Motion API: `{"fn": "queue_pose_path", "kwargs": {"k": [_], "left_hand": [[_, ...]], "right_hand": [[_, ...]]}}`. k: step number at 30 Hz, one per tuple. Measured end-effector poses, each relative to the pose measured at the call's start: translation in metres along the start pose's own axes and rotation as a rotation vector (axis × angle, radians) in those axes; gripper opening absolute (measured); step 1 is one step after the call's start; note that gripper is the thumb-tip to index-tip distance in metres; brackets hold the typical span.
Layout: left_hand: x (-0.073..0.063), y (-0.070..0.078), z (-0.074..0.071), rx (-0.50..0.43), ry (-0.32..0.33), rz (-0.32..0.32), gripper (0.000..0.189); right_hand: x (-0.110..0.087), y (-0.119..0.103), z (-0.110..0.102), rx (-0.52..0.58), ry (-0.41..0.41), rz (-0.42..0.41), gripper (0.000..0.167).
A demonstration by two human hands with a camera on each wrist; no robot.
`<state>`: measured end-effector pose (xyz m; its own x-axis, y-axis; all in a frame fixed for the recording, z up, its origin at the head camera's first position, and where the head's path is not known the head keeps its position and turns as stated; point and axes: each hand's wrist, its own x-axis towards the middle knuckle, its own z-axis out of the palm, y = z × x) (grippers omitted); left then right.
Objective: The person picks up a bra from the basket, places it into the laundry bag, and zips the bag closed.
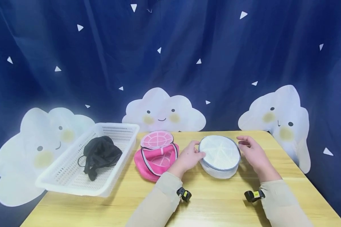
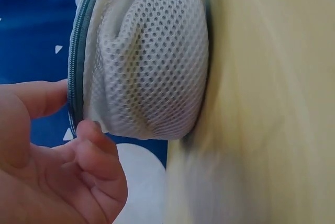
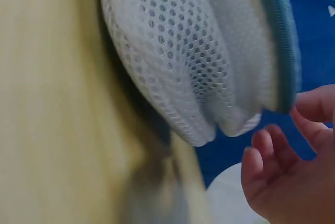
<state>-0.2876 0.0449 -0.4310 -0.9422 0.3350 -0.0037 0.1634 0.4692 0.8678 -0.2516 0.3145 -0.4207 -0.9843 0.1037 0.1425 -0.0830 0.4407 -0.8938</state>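
Pinching the rim of a white mesh bag (image 1: pixel 220 154) with the left hand (image 1: pixel 188 156), thumb and fingers clamped on the edge. Standing upright on the wooden surface (image 1: pixel 216 206), right of the middle, with a round lid facing up and a blue-grey zip (image 2: pixel 79 51) running around the edge. Bulging and creasing along the mesh side. Across from there, at the bag's right side, holding nothing with the right hand (image 1: pixel 253 154), with fingers apart and loosely bent; near the rim, but cannot tell whether touching or just beside. See a pink mesh bag (image 1: pixel 159 159) close to the left hand, unzipped, with its round lid flipped back. Farther left, note a white basket (image 1: pixel 71 189) at the edge of the surface, bearing a crumpled black cloth (image 1: pixel 102 153). Behind, see a dark blue curtain (image 1: pixel 230 37) printed with white triangles (image 1: pixel 243 14) and smiling clouds (image 1: pixel 163 107).
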Motion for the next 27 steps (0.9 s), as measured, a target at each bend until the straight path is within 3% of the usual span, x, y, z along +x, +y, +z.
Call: {"fn": "queue_pose_path", "kwargs": {"k": [7,13,17,20,24,27], "left_hand": [[-0.015,0.007,-0.02,0.108,-0.027,0.057,0.065],[-0.035,0.031,-0.05,0.358,-0.098,0.124,0.06],[-0.05,0.043,-0.085,0.536,-0.136,0.151,0.058],[-0.063,0.049,-0.116,0.653,-0.135,0.137,0.059],[-0.077,0.048,-0.162,0.739,-0.074,0.066,0.062],[-0.084,0.036,-0.201,0.789,-0.004,0.002,0.063]], "right_hand": [[-0.01,-0.04,0.011,-0.096,0.107,-0.163,0.033],[-0.023,-0.079,0.033,-0.028,0.007,-0.285,0.024],[-0.021,-0.096,0.057,-0.072,-0.08,-0.338,0.022],[-0.017,-0.102,0.079,-0.147,-0.138,-0.331,0.024],[-0.013,-0.105,0.112,-0.192,-0.198,-0.317,0.026],[-0.01,-0.108,0.139,-0.217,-0.222,-0.325,0.028]]}}
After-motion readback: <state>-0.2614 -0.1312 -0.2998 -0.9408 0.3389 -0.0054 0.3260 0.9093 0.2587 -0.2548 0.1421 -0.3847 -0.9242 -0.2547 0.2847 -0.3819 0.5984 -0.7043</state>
